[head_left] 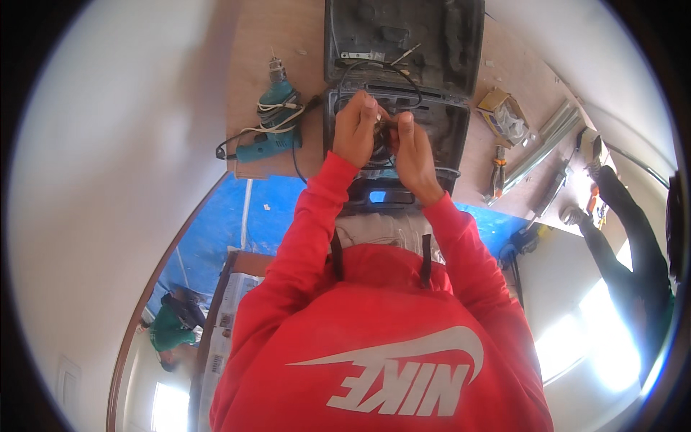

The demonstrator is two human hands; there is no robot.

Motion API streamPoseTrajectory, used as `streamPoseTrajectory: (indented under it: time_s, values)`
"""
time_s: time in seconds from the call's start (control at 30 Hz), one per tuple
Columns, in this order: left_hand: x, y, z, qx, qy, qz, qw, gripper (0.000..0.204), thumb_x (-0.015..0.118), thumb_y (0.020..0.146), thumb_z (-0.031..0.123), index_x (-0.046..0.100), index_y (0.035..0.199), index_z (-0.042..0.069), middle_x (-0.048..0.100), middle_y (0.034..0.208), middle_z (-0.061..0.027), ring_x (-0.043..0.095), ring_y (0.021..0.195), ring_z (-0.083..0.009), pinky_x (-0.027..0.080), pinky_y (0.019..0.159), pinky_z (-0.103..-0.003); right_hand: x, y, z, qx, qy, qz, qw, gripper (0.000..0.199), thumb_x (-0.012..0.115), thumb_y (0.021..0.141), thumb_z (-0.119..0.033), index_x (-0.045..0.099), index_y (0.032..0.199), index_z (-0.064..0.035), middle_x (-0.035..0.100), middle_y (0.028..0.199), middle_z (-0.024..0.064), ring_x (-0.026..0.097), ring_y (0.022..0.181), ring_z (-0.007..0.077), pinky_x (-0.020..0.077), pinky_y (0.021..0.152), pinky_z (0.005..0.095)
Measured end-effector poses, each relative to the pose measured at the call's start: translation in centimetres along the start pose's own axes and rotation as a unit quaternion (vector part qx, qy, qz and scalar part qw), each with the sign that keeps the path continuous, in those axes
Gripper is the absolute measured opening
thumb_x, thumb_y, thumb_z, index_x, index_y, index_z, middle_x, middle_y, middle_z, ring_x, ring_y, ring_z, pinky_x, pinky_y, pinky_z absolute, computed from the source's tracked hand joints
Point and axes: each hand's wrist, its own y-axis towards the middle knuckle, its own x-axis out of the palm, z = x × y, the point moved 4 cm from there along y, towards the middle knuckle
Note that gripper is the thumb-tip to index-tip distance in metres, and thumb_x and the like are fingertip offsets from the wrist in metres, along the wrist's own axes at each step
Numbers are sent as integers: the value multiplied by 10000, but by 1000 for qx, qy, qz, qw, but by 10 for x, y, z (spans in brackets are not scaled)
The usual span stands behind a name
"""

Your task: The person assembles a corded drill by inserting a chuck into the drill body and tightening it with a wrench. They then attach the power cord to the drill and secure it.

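Observation:
Both of my hands are raised close together over an open black plastic tool case. My left hand is closed, its thumb and fingers pinching close to the right one. Fingers curled, my right hand grips from the other side. A thin black cable loops above them and runs down into the space between my fingers. Something small and partly shiny shows there, mostly hidden by the fingers. Beneath my hands, the contents of the case's lower half are largely covered.
A teal corded drill lies left of the case. To the right are an open cardboard box, pliers and metal strips. The case lid holds a metal strip. Other people stand at right and lower left.

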Motion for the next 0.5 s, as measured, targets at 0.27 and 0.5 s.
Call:
streamPoseTrajectory:
  time_s: [0.27,0.5]
  values:
    - [-7,-12,-14,-22,-81,-30,996,482,492,1131,488,601,933,63,631,876,4,506,772,-47,414,691,-234,-7,-3,12,-121,-119,61,984,404,581,1110,-358,623,949,10,623,692,76,593,622,159,448,568,354]
    - [-20,-5,-23,-73,-161,-56,983,432,459,1145,463,574,976,82,702,945,-72,594,848,-110,460,763,-280,-45,-9,25,-149,-207,60,965,307,599,1087,-217,659,904,21,731,808,161,692,674,253,522,660,375]
